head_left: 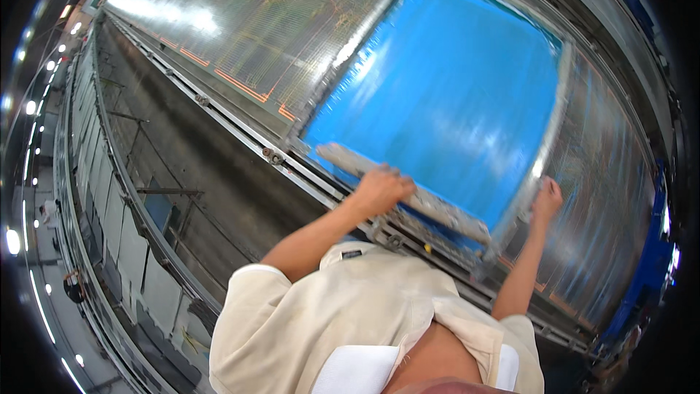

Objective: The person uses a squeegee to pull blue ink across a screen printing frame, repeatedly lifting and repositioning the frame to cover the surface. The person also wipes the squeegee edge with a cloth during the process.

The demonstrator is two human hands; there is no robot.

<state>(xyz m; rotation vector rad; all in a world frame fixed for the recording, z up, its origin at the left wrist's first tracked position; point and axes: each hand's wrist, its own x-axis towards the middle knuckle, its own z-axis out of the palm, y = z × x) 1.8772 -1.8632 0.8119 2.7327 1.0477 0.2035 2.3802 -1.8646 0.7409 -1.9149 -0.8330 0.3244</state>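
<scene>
A screen-printing frame (560, 98) with grey, worn edges lies on the long table, its mesh (452, 95) covered in bright blue ink. Along the mesh's near end rests a long, ink-stained squeegee (448, 213). My left hand (384, 191) is closed over the middle of its bar, knuckles up. Just outside the frame's right edge is my right hand (547, 201), its fingers curled together. Whether that hand grips anything cannot be made out.
The printing table (240, 22) stretches far to the left, its surface marked with orange and yellow line patterns. A metal rail (219, 111) with fittings runs along its near edge. Beyond a dark aisle (182, 149), grey sheets (131, 248) hang beside another long rail.
</scene>
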